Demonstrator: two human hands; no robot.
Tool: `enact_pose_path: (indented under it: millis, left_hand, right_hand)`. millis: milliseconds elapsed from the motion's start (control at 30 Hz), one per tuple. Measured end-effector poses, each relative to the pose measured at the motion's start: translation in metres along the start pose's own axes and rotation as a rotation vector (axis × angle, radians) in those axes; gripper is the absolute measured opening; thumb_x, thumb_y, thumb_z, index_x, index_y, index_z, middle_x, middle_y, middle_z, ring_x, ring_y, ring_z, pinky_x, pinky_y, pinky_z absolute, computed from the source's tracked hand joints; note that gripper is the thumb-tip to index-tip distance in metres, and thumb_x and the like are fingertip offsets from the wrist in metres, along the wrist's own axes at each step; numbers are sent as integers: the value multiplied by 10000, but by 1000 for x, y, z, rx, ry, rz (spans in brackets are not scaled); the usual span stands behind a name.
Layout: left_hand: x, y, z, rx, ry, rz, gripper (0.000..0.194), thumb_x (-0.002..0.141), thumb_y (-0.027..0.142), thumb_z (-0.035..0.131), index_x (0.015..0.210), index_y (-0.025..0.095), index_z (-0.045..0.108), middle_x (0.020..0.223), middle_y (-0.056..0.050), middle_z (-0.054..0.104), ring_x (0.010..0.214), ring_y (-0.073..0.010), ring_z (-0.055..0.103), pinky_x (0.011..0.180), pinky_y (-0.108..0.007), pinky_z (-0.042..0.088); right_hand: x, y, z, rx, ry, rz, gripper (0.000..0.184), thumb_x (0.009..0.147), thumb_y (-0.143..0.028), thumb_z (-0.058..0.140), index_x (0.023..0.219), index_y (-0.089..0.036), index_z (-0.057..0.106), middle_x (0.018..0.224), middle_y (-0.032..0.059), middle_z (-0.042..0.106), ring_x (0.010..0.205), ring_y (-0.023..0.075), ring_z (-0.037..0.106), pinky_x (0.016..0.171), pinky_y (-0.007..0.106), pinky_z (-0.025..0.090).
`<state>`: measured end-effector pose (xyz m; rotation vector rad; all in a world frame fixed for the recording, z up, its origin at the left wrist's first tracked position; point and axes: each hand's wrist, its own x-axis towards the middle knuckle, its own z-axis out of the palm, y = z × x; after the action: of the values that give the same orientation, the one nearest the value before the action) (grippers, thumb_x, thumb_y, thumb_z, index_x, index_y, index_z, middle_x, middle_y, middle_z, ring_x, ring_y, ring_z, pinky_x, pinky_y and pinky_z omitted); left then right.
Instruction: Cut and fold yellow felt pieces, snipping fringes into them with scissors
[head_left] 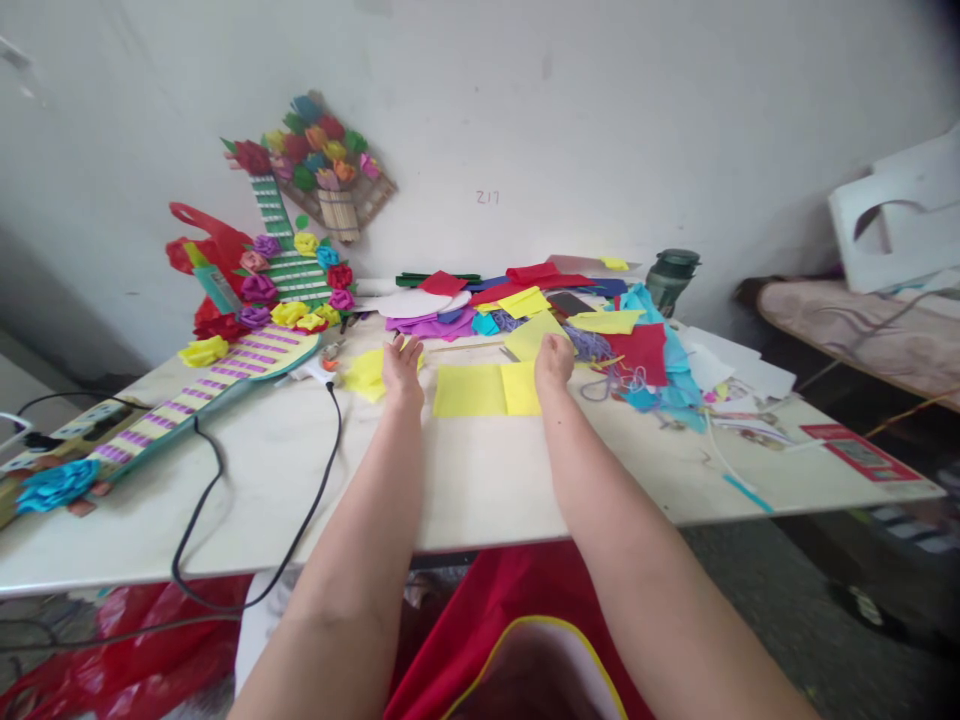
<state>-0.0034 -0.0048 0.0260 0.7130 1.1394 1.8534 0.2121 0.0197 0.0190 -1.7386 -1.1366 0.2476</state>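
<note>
A flat piece of yellow crepe paper [471,390] lies on the table before me, with a crease or seam right of its middle. My left hand [403,368] is to the left of it, fingers apart and holding nothing, beside crumpled yellow paper [365,375]. At the right end of the flat piece, my right hand [553,362] is closed, its curled fingers on the yellow paper's edge; the fingertips are partly hidden. Just behind that hand lies another yellow sheet [531,336]. A thin stick [469,347] rests beyond the flat piece.
Coloured paper and a purple yarn tangle [592,345] are heaped at the back right, near a dark green bottle [671,280]. On the left stands a guitar-shaped craft [225,365] with paper flowers. A black cable [334,440] loops over the table's front edge. A glue bottle [216,288] leans behind.
</note>
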Motion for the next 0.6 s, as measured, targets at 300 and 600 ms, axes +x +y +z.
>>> enact_pose_path:
  millis: [300, 600]
  left_hand:
    - [-8, -9, 5, 98, -160, -51, 427, 892, 452, 363, 1092, 124, 549, 930, -134, 695, 785, -175, 676, 748, -311, 512]
    - [-9, -15, 5, 340, -215, -194, 514, 887, 528, 346, 1067, 104, 576, 941, -171, 687, 630, -158, 648, 562, -251, 493]
  right_hand:
    - [1, -2, -3, 104, 22, 87, 402, 813, -190, 348, 1097, -88, 614, 1146, 158, 574, 996, 214, 550, 889, 338, 413]
    - [6, 4, -3, 133, 35, 99, 414, 787, -160, 368, 1131, -76, 582, 1224, 167, 519, 1053, 214, 538, 940, 332, 398]
